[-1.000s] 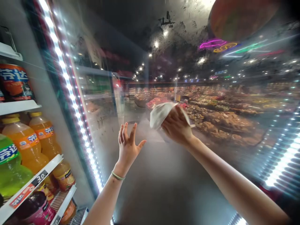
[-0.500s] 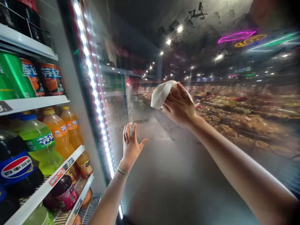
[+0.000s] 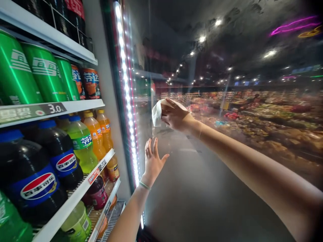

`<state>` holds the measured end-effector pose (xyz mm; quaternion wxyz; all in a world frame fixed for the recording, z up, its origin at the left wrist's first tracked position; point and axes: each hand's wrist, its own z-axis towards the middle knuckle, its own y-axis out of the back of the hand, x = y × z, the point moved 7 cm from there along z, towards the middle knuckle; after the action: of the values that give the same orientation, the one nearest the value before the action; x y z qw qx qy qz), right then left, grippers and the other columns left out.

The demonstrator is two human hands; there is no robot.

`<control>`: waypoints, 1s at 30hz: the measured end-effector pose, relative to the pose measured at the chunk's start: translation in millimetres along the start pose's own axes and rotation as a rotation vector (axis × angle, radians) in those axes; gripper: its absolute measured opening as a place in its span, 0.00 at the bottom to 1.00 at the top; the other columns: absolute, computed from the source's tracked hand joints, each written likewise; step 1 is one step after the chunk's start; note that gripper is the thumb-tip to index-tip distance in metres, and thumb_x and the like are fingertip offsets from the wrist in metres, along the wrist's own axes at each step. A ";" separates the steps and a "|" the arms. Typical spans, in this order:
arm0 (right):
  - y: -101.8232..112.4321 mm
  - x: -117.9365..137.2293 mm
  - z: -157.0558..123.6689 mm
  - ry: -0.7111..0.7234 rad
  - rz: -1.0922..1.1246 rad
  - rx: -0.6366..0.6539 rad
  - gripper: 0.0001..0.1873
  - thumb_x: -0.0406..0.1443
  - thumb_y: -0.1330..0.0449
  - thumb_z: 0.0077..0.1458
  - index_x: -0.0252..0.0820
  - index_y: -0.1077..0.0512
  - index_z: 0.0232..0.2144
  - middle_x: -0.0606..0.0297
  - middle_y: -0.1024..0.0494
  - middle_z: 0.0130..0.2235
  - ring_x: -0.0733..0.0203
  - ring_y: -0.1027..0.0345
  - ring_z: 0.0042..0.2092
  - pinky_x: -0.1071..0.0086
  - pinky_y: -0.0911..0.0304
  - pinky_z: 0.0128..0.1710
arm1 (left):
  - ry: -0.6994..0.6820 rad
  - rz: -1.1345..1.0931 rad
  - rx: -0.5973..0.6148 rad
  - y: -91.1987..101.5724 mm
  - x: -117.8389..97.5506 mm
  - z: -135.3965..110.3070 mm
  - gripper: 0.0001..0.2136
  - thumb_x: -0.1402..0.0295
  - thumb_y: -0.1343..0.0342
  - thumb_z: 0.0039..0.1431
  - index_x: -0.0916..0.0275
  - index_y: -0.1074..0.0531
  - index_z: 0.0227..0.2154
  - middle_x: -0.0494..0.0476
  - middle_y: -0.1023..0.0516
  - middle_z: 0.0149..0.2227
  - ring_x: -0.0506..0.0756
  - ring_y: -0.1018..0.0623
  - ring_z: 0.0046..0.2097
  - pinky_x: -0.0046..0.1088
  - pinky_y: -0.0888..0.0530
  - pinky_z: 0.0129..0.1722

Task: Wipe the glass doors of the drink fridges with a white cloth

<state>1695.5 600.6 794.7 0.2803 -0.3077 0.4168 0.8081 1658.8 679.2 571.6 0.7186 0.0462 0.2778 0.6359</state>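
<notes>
A white cloth (image 3: 156, 114) is bunched under my right hand (image 3: 175, 114), which presses it against the glass door (image 3: 191, 188). The cloth sticks out past the fingertips on the left side. Lower and to the left, my left hand (image 3: 153, 164) is spread with its fingers pointing up and the thumb out to the right, close to the glass near the door's lit edge. It holds nothing. A thin pale band (image 3: 144, 185) circles the left wrist. The glass looks misted in its lower part and has smudges near the top.
At the left, fridge shelves (image 3: 75, 105) hold green cans (image 3: 45, 72), orange cans (image 3: 91, 83), cola bottles (image 3: 37, 188) and orange soda bottles (image 3: 96, 132). A bright LED strip (image 3: 127, 101) runs down beside the door. Through the glass, shop displays (image 3: 272, 124) show.
My right hand has slid the cloth left across the glass, nearer my left hand. The camera has turned left, showing more of the shelves. My left hand stays spread.
</notes>
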 end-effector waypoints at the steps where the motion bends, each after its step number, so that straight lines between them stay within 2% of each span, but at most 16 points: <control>1: -3.7 -1.5 6.9 -0.004 0.007 0.003 0.12 0.33 0.41 0.65 0.47 0.21 0.48 0.66 0.19 0.56 0.51 0.39 0.68 0.45 0.52 0.75 | 0.009 -0.016 -0.001 -2.4 2.0 -1.1 0.47 0.53 0.37 0.60 0.59 0.58 0.73 0.74 0.51 0.71 0.72 0.47 0.73 0.60 0.35 0.67; 5: -7.7 -22.9 41.0 -0.194 -0.059 -0.137 0.15 0.34 0.45 0.68 0.45 0.23 0.51 0.61 0.24 0.61 0.47 0.45 0.71 0.40 0.56 0.75 | 0.034 -0.082 -0.001 -12.2 8.2 -4.0 0.47 0.54 0.36 0.60 0.56 0.59 0.73 0.73 0.53 0.71 0.72 0.50 0.74 0.61 0.37 0.67; 7: -14.9 -23.2 56.4 -0.255 -0.068 -0.181 0.16 0.34 0.46 0.68 0.45 0.24 0.54 0.60 0.26 0.63 0.46 0.48 0.72 0.37 0.58 0.75 | 0.047 -0.107 0.000 -15.2 10.5 -4.6 0.47 0.54 0.35 0.59 0.56 0.58 0.73 0.73 0.54 0.72 0.72 0.50 0.74 0.61 0.37 0.68; 9: -31.9 -10.2 68.8 -0.208 -0.032 -0.119 0.16 0.33 0.46 0.67 0.47 0.23 0.53 0.62 0.26 0.63 0.46 0.49 0.73 0.37 0.60 0.75 | 0.057 -0.125 0.003 -16.7 11.8 -4.7 0.46 0.55 0.35 0.59 0.55 0.57 0.73 0.72 0.54 0.72 0.71 0.50 0.74 0.59 0.37 0.68; 13: -69.5 23.6 81.4 -0.004 0.067 0.077 0.13 0.33 0.42 0.64 0.48 0.21 0.47 0.70 0.24 0.61 0.52 0.44 0.71 0.46 0.56 0.76 | 0.069 -0.114 -0.005 -18.4 12.5 -5.5 0.47 0.55 0.34 0.58 0.57 0.57 0.72 0.72 0.53 0.72 0.71 0.49 0.74 0.57 0.35 0.67; 15: -76.7 26.2 88.8 -0.039 0.099 0.046 0.14 0.34 0.42 0.64 0.44 0.21 0.49 0.66 0.27 0.64 0.51 0.47 0.72 0.46 0.57 0.76 | 0.083 -0.093 -0.020 -20.4 13.2 -7.2 0.48 0.54 0.34 0.57 0.58 0.56 0.72 0.73 0.52 0.72 0.72 0.48 0.74 0.58 0.34 0.67; 17: -80.8 24.5 96.3 -0.149 0.112 -0.016 0.18 0.32 0.45 0.65 0.38 0.25 0.55 0.57 0.31 0.67 0.47 0.52 0.74 0.43 0.60 0.76 | 0.112 -0.082 -0.041 -23.4 14.9 -10.6 0.47 0.54 0.34 0.57 0.60 0.55 0.71 0.74 0.49 0.70 0.72 0.46 0.73 0.59 0.34 0.66; 19: -88.0 29.8 99.0 -0.203 0.141 -0.018 0.21 0.30 0.48 0.66 0.36 0.27 0.58 0.53 0.31 0.66 0.47 0.51 0.73 0.39 0.58 0.74 | 0.153 -0.089 -0.060 -27.2 17.5 -15.3 0.45 0.54 0.34 0.58 0.61 0.53 0.70 0.75 0.48 0.69 0.72 0.44 0.72 0.59 0.34 0.66; 21: -95.9 42.9 92.9 -0.148 0.195 0.041 0.20 0.28 0.48 0.65 0.39 0.26 0.56 0.56 0.27 0.64 0.52 0.45 0.71 0.44 0.53 0.74 | 0.197 -0.103 -0.075 -30.7 20.5 -20.7 0.43 0.53 0.35 0.58 0.63 0.51 0.69 0.76 0.46 0.67 0.71 0.43 0.71 0.58 0.33 0.66; 23: -95.2 53.4 76.0 -0.069 0.218 0.059 0.18 0.28 0.47 0.65 0.42 0.24 0.52 0.61 0.24 0.61 0.55 0.41 0.69 0.49 0.51 0.75 | 0.226 -0.110 -0.092 -32.6 22.5 -25.5 0.42 0.52 0.35 0.58 0.65 0.49 0.67 0.76 0.46 0.66 0.71 0.42 0.70 0.58 0.33 0.66; 27: -68.4 47.5 20.1 -0.151 0.157 -0.068 0.19 0.27 0.48 0.66 0.41 0.25 0.54 0.57 0.25 0.62 0.52 0.44 0.70 0.42 0.55 0.75 | 0.242 -0.110 -0.129 -30.7 23.3 -30.4 0.41 0.53 0.34 0.57 0.68 0.48 0.65 0.76 0.45 0.64 0.71 0.41 0.69 0.56 0.34 0.66; 30: -51.7 56.5 -26.0 -0.110 0.136 -0.050 0.18 0.27 0.46 0.65 0.41 0.25 0.53 0.59 0.23 0.60 0.52 0.40 0.68 0.44 0.49 0.73 | 0.213 -0.122 -0.128 -26.9 21.5 -30.0 0.40 0.53 0.35 0.58 0.67 0.47 0.65 0.75 0.44 0.63 0.70 0.41 0.69 0.56 0.35 0.67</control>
<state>1702.2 615.4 715.4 0.2395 -0.2404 0.4005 0.8511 1669.7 685.7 527.8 0.7237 -0.0846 0.3136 0.6088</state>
